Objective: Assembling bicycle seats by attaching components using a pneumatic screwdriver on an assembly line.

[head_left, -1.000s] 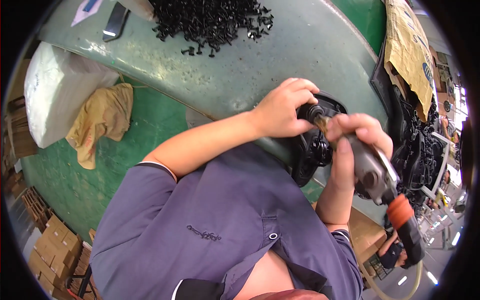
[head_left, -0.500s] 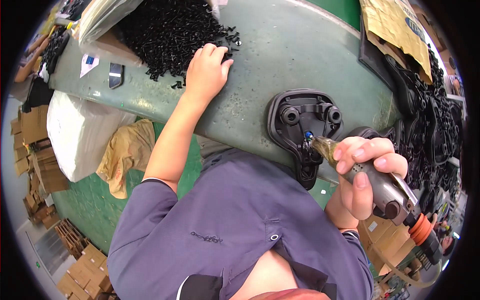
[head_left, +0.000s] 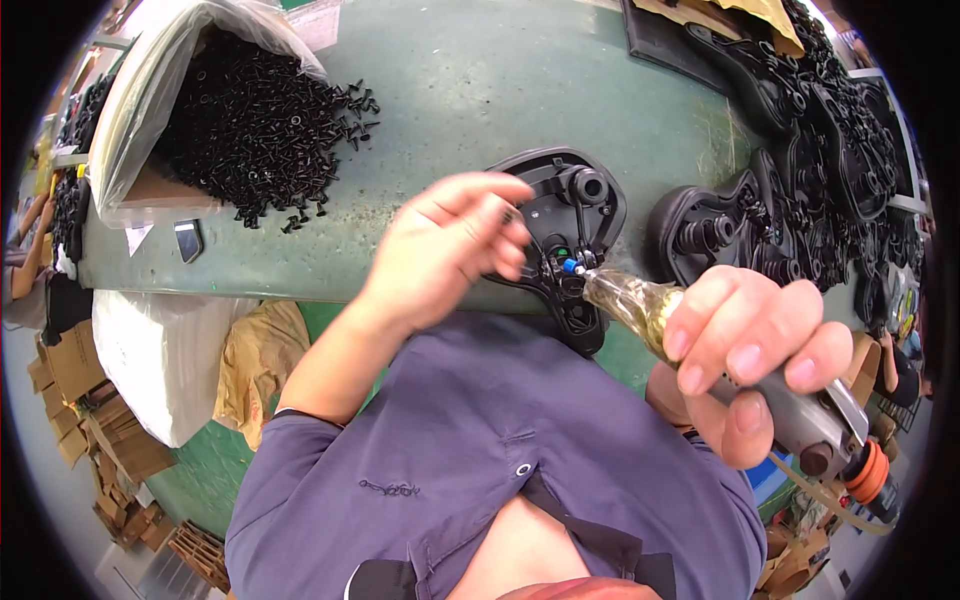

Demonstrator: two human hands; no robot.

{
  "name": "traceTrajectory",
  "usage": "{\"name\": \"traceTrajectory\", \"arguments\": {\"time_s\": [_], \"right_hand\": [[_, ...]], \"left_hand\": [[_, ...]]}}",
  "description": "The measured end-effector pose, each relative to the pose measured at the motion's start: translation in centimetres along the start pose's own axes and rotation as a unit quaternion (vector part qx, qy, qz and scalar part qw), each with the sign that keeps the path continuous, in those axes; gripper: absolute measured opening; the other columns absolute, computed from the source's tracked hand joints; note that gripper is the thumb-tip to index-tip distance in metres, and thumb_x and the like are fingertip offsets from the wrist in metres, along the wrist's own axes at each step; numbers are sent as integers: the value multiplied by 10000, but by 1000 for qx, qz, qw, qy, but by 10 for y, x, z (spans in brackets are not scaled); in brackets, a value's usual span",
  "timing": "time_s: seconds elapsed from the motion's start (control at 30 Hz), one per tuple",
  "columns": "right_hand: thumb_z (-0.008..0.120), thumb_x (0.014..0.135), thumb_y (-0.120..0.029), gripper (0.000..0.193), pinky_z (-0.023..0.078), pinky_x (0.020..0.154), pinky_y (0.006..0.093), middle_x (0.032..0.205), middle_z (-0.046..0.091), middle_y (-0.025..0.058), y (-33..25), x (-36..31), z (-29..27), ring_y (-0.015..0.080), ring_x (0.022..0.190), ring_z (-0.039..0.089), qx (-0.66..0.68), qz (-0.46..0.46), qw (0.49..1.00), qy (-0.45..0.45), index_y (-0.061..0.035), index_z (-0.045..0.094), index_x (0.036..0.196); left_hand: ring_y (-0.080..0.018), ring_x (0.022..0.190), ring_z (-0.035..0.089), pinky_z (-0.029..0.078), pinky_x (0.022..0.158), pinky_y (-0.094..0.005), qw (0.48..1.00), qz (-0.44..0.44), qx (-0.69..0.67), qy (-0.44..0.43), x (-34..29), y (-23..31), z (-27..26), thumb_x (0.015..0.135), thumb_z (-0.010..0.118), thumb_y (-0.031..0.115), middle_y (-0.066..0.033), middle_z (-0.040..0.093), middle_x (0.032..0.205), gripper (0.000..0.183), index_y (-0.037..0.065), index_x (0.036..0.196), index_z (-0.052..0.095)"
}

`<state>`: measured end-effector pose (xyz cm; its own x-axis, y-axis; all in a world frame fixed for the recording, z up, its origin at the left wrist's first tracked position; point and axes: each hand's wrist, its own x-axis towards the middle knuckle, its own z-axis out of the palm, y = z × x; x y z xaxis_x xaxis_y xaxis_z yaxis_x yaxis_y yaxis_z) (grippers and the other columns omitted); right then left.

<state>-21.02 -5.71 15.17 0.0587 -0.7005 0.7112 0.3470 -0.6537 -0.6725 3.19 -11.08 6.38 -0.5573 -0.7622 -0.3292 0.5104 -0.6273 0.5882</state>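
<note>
Saddle base, black and moulded, lies hollow side up on the green surface, narrow end toward the person. Right hand, to the right of the saddle base, grasps a grey power tool; the tool's wrapped nose points at the middle of the saddle base, with 1 blue piece at its tip. Tip contact cannot be determined. Left hand, at the left edge of the saddle base, has partly curled, blurred fingers; 1 small dark object shows at the fingertips, but whether it is gripped cannot be told. Black screws lie in a heap to the upper left of the saddle base; similar black parts lie to its right.
</note>
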Motion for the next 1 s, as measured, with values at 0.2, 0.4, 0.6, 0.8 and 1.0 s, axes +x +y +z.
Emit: {"name": "traceTrajectory", "arguments": {"time_s": [0.2,0.4,0.6,0.8,1.0], "right_hand": [[693,905,-61,289,594,644,340,1033,615,91,-1,-2,5,181,706,676,24,-28,999,-1,-84,525,1139],[657,898,-16,341,608,665,348,1048,617,106,-7,-12,-4,190,700,678,8,-7,1000,20,-78,496,1192],[633,887,36,395,597,691,381,1090,606,122,-20,-10,-25,186,717,665,-40,5,999,-15,-86,481,1230],[575,951,-4,373,548,791,431,1138,583,167,-9,-12,-36,205,784,618,-127,28,989,64,-96,471,1297],[616,954,-3,322,555,848,454,1110,608,170,14,-11,-33,207,813,633,-102,70,985,118,-93,486,1235]], "left_hand": [[-176,849,733,617,769,-325,987,-6,-62,-148,-5,-38,13,1040,667,44,-129,745,1015,193,-24,1209,731],[-184,851,736,605,748,-314,975,99,95,-172,7,-41,16,1031,667,25,-132,723,1021,155,-41,1141,755],[-308,1099,693,558,959,-433,738,322,529,-268,47,4,27,849,869,183,-147,705,1163,414,-2,1195,738],[-381,1288,574,479,1098,-442,585,239,734,-247,114,38,25,702,929,197,-157,579,1390,681,51,1282,603],[-339,1246,624,530,1047,-407,620,196,688,-323,149,27,5,689,908,122,-137,576,1415,591,51,1206,633]]}}
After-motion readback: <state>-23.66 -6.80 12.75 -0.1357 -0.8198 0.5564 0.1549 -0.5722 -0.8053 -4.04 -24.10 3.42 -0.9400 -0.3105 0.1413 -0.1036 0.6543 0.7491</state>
